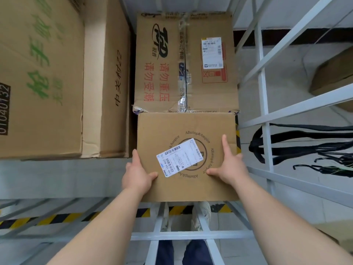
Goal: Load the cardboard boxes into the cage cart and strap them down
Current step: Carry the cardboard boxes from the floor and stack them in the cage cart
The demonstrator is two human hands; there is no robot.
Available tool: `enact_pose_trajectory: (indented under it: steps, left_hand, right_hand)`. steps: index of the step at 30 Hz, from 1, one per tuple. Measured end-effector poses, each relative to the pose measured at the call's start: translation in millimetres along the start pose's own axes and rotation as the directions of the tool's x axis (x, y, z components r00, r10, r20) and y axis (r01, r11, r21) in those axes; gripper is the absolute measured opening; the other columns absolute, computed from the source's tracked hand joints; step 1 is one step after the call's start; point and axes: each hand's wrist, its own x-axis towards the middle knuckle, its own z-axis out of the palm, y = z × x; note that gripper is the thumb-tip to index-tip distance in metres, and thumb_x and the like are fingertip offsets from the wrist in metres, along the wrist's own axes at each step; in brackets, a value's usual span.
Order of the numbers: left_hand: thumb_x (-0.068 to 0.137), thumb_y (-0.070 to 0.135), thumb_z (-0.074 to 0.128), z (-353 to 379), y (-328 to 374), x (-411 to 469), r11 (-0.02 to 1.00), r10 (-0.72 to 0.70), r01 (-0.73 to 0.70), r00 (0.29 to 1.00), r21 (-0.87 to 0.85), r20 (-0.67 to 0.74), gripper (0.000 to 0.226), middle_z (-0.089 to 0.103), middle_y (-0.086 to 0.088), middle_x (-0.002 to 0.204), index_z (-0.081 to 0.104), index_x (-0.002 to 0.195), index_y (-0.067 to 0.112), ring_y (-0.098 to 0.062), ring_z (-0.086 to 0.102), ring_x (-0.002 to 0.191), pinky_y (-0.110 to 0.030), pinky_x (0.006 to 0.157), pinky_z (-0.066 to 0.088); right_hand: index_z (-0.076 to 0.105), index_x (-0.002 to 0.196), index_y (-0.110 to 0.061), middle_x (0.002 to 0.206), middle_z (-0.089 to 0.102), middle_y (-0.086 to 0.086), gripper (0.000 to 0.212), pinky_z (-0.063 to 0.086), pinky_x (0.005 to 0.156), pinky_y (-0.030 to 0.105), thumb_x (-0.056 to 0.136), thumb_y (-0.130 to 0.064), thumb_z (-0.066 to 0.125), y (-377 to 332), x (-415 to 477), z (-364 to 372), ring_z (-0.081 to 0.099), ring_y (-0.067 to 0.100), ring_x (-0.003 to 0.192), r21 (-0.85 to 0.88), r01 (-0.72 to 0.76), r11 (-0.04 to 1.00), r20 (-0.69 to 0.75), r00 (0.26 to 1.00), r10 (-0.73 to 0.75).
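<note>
The cage cart [265,96], built of white metal bars, holds a large box [38,83] on the left and a taped box [172,64] just beside it. Beneath lies a pale floor [298,205] marked with a yellow-and-black stripe [47,219].

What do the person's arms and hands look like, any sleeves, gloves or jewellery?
The left forearm and right forearm are bare, with no sleeve in view. The left hand and right hand wear no gloves, and no watch, bracelet or ring shows.
</note>
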Motion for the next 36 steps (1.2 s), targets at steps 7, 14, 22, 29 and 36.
enact_pose_trajectory:
  steps: [7,14,22,29,36]
  left_hand:
    - [0.094,0.035,0.055,-22,27,-29,0.974,0.102,-0.091,0.994,0.205,-0.044,0.048,0.050,-0.011,0.133,0.043,0.135,0.011,-0.030,0.050,0.121,-0.041,0.095,0.047]
    - [0.097,0.035,0.049,-100,78,-101,0.896,0.366,-0.319,0.924,0.310,-0.109,0.036,0.059,-0.002,0.127,0.055,0.127,0.016,-0.024,0.057,0.115,-0.034,0.088,0.045]
    - [0.095,0.037,0.047,-193,140,-231,0.675,0.718,-0.586,0.663,0.448,-0.215,0.029,0.063,0.001,0.114,0.058,0.118,0.022,-0.023,0.061,0.105,-0.035,0.082,0.049]
    - [0.097,0.045,0.043,-221,178,-348,0.445,0.892,-0.705,0.405,0.552,-0.202,0.038,0.061,0.006,0.121,0.055,0.127,0.024,-0.018,0.058,0.109,-0.032,0.086,0.048]
    - [0.098,0.042,0.044,-181,222,-452,0.249,0.967,-0.804,0.234,0.539,-0.098,0.041,0.062,0.003,0.123,0.054,0.132,0.022,-0.020,0.058,0.111,-0.033,0.089,0.048]
  right_hand:
    - [0.013,0.154,-0.025,0.158,0.014,0.016,0.090,0.018,0.119,0.047,0.085,-0.043,0.067,-26,-22,-28,0.015,0.032,0.146,-0.290,0.058,0.955,-0.137,0.985,-0.101]
    - [0.027,0.150,-0.015,0.152,0.034,0.006,0.069,0.019,0.119,0.040,0.093,-0.040,0.057,-59,-102,-102,0.025,0.024,0.143,-0.257,0.191,0.947,-0.316,0.910,-0.269]
    - [0.038,0.145,-0.020,0.147,0.042,-0.004,0.056,0.021,0.119,0.036,0.095,-0.040,0.054,-77,-260,-197,0.033,0.017,0.139,-0.202,0.349,0.915,-0.540,0.740,-0.402]
    - [0.047,0.140,-0.017,0.139,0.051,-0.003,0.051,0.026,0.116,0.033,0.095,-0.037,0.055,-26,-371,-269,0.040,0.018,0.133,-0.161,0.366,0.917,-0.719,0.592,-0.363]
    - [0.054,0.135,-0.014,0.132,0.058,0.001,0.050,0.036,0.110,0.039,0.090,-0.035,0.061,79,-425,-296,0.048,0.022,0.126,-0.010,0.285,0.959,-0.815,0.553,-0.172]
